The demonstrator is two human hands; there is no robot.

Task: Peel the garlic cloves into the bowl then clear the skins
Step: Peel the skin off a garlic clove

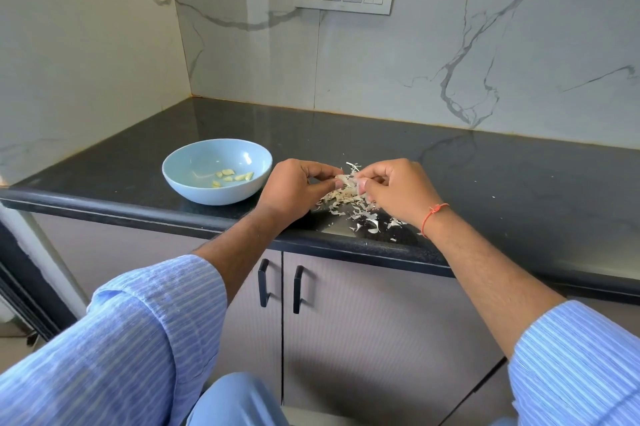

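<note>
Near the counter's (485,176) front edge, left to right: a pale blue bowl (217,171) holding peeled cloves (231,176); your left hand (294,188) and right hand (391,188), both pinching one garlic clove (346,180) above loose skins (360,214). The clove looks small, firm and likely slippery; grip its ends. The skins seem papery and feather-light.

Both forearms reach forward, bare from rolled striped sleeves, converging so the hands meet fingertip to fingertip. Left hand (294,188): knuckles up, fingers curled, thumb and forefinger pinching a garlic clove (344,179) at its right. Right hand (394,188): fingers curled inward, thumb against the same clove from the opposite side; orange thread around the wrist.
</note>
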